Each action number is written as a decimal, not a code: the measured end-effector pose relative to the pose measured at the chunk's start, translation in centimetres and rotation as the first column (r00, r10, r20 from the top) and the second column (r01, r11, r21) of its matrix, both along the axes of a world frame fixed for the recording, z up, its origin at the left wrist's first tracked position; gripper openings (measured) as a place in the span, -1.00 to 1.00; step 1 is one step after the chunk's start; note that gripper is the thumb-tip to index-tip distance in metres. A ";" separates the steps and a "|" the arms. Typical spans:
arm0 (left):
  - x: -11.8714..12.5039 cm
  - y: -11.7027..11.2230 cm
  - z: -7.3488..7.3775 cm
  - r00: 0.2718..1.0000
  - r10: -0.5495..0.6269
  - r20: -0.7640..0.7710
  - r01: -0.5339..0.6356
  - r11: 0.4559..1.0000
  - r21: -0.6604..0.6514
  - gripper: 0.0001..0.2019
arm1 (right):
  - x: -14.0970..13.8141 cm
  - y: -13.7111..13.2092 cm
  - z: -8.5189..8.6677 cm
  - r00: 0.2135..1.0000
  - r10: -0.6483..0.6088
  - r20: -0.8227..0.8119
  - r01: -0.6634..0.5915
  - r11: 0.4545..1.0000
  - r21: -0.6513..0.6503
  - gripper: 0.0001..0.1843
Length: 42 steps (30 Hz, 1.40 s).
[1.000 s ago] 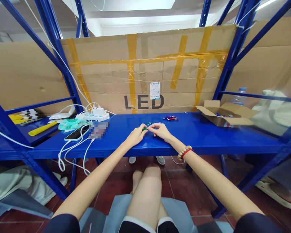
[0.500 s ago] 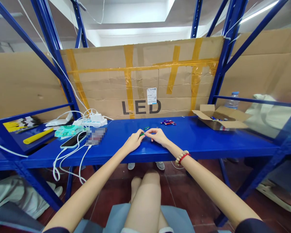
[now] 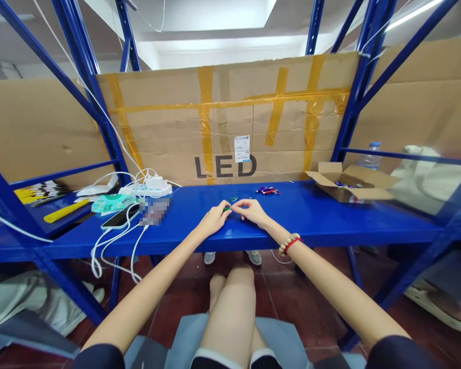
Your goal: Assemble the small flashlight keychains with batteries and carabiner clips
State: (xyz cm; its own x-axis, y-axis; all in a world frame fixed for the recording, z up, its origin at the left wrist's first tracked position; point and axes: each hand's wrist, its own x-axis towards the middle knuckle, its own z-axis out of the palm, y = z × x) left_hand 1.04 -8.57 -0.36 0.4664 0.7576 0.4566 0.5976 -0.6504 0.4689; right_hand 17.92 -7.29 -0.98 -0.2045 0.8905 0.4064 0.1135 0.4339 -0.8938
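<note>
Between my hands, just above the front part of the blue table [image 3: 311, 220], is a small slim green piece [image 3: 226, 209]. My left hand [image 3: 214, 219] is closed, pinching the piece between thumb and forefinger. My right hand [image 3: 252, 211] is closed in a pinch at the piece's right end; what its fingertips grip is too small to make out. Right behind my fingertips another small green piece [image 3: 234, 199] lies on the table. Farther back sits a little heap of shiny purple and red pieces [image 3: 268, 190].
An open cardboard box [image 3: 340, 193] with small items stands at the right. On the left lie a phone [image 3: 120, 217], white cables, a power strip [image 3: 149, 189], a teal packet [image 3: 108, 203] and a yellow tube [image 3: 66, 210]. A cardboard panel [image 3: 165, 133] closes the back.
The view has shifted slightly. My fingertips have parted a little, and more of the green piece shows between them. Both hands stay in nearly the same place.
</note>
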 end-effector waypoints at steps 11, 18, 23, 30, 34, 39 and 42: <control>0.0 -0.3 0.1 1.000 0.020 -0.002 -0.020 0.999 0.035 -0.85 | 0.0 -0.2 0.2 1.000 -0.017 0.014 0.017 1.000 0.008 -0.57; 0.0 -0.1 0.0 0.999 0.026 -0.022 -0.027 1.000 -0.011 -0.83 | 0.0 -0.1 0.0 1.000 0.000 0.009 0.000 1.000 -0.012 -0.56; 0.0 0.0 0.0 1.000 0.021 -0.012 -0.021 1.000 0.003 -0.83 | 0.0 -0.2 0.0 1.000 -0.014 0.020 0.014 1.000 -0.007 -0.56; 0.0 0.0 0.0 1.000 0.013 -0.013 -0.014 1.000 -0.012 -0.84 | 0.1 -0.3 0.1 1.000 -0.021 0.016 0.021 1.000 -0.017 -0.55; 0.1 -0.1 0.0 0.999 0.029 -0.026 -0.029 1.000 -0.008 -0.84 | 0.2 -0.1 0.0 0.999 -0.022 0.037 0.022 1.000 -0.006 -0.53; 0.1 -0.1 0.0 1.000 0.018 -0.007 -0.018 1.000 -0.001 -0.84 | 0.2 0.1 -0.2 0.999 -0.012 0.036 0.012 1.000 0.009 -0.54; 0.1 0.1 -0.1 1.000 0.003 0.016 -0.003 1.000 0.026 -0.84 | 0.1 0.2 -0.2 1.000 -0.007 0.008 0.007 1.000 0.017 -0.54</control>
State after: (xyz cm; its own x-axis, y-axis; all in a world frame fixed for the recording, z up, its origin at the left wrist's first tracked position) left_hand 1.11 -8.47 -0.46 0.4566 0.7470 0.4833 0.5922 -0.6606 0.4615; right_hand 18.07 -7.10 -1.20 -0.2019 0.8849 0.4198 0.1240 0.4483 -0.8852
